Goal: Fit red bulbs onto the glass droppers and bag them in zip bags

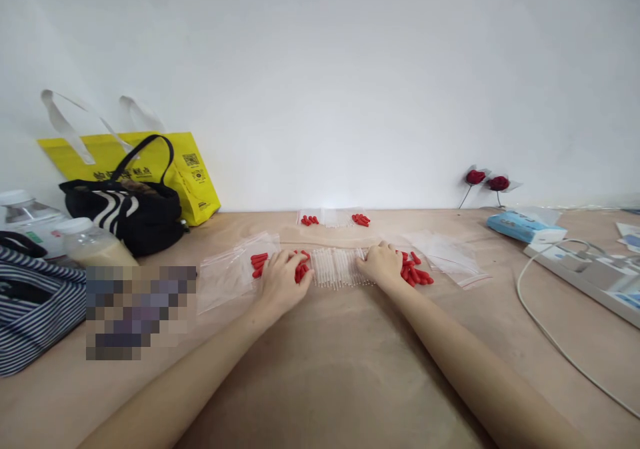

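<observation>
A row of thin white sticks point(336, 267) lies side by side on the wooden table, between my two hands. My left hand point(284, 279) rests palm down over small red rounded pieces point(259, 264), its fingers spread and bent. More of these pieces show beneath and beside its fingers. On the other side, my right hand point(383, 265) lies at the right end of the row, thumb towards the sticks, fingers loosely bent and partly hidden. A pile of red pieces point(415, 272) sits just right of it. Neither hand visibly lifts anything.
Clear zip bags lie left point(233, 272) and right point(447, 259); another bag point(333, 217) with red pieces lies by the wall. At left stand a yellow bag point(200, 195), black handbag point(145, 219) and bottles point(95, 245). Tissues point(523, 227) and a power strip point(580, 275) lie right.
</observation>
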The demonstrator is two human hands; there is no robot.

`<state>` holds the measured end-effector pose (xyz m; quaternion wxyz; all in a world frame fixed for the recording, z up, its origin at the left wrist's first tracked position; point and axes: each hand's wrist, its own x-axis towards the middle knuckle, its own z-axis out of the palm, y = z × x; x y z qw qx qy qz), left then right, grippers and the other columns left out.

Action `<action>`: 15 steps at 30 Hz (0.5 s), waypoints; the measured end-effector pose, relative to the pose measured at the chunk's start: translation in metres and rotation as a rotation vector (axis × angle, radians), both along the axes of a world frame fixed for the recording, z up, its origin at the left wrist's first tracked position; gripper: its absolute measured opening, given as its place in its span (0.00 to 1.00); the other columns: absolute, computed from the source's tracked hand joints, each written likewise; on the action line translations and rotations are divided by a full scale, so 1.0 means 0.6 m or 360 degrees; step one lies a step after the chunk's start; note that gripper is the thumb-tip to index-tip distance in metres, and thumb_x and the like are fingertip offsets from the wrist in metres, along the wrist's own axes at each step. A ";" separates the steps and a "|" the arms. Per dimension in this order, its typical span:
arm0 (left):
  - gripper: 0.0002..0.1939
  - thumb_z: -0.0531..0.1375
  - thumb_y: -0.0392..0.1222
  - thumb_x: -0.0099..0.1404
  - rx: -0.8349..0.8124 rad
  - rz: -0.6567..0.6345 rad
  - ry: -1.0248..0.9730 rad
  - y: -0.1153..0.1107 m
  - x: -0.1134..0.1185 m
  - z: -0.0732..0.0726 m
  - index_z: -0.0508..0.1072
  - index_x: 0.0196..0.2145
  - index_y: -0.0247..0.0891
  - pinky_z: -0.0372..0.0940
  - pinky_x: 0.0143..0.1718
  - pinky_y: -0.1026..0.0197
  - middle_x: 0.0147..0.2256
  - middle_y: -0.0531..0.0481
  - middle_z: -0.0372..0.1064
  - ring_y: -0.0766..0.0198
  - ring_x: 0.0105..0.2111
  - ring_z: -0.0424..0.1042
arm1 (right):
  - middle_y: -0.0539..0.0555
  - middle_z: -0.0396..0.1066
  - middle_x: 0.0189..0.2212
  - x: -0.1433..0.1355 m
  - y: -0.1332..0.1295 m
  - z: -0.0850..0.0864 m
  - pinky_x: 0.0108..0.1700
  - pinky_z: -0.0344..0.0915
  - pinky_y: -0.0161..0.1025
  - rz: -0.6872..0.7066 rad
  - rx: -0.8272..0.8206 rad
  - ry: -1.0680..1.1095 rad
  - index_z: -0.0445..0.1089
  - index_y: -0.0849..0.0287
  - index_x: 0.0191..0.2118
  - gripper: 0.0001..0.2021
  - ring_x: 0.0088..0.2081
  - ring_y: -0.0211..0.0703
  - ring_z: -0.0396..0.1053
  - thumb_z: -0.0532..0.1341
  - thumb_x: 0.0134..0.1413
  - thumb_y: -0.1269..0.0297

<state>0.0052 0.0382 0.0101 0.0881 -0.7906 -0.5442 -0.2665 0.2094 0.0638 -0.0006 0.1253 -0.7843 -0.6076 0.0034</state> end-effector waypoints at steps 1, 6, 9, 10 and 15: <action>0.12 0.56 0.46 0.55 -0.0036 0.0083 0.0060 0.014 -0.001 0.005 0.71 0.35 0.38 0.57 0.41 0.53 0.36 0.45 0.68 0.53 0.40 0.64 | 0.67 0.64 0.42 0.000 0.000 0.000 0.44 0.52 0.49 -0.0007 -0.0002 -0.0008 0.71 0.67 0.38 0.21 0.47 0.58 0.58 0.52 0.47 0.56; 0.10 0.54 0.46 0.55 -0.0243 0.0238 0.0211 0.055 -0.003 0.017 0.71 0.28 0.39 0.56 0.37 0.54 0.33 0.46 0.71 0.53 0.37 0.66 | 0.68 0.66 0.41 0.000 0.001 -0.002 0.43 0.53 0.50 0.0008 0.0051 -0.0016 0.71 0.67 0.37 0.20 0.46 0.59 0.59 0.53 0.45 0.55; 0.08 0.53 0.40 0.54 -0.0236 0.0229 0.0216 0.057 0.000 0.016 0.72 0.27 0.39 0.56 0.37 0.53 0.31 0.46 0.72 0.52 0.36 0.67 | 0.69 0.67 0.39 0.001 0.003 -0.006 0.41 0.53 0.51 0.0034 0.0125 -0.0004 0.72 0.68 0.36 0.20 0.44 0.61 0.60 0.53 0.45 0.56; 0.08 0.53 0.39 0.54 -0.0231 0.0229 0.0215 0.057 0.002 0.015 0.72 0.27 0.39 0.55 0.37 0.53 0.31 0.46 0.72 0.51 0.36 0.67 | 0.70 0.67 0.39 0.000 0.003 -0.007 0.41 0.53 0.52 0.0039 0.0139 -0.0002 0.72 0.68 0.36 0.20 0.44 0.62 0.60 0.53 0.45 0.57; 0.08 0.53 0.36 0.54 -0.0173 0.0199 0.0178 0.053 0.007 0.014 0.72 0.27 0.39 0.55 0.39 0.53 0.32 0.47 0.72 0.53 0.36 0.68 | 0.70 0.67 0.39 -0.002 0.002 -0.008 0.41 0.52 0.52 0.0072 0.0151 -0.0008 0.72 0.68 0.35 0.18 0.44 0.62 0.60 0.53 0.46 0.58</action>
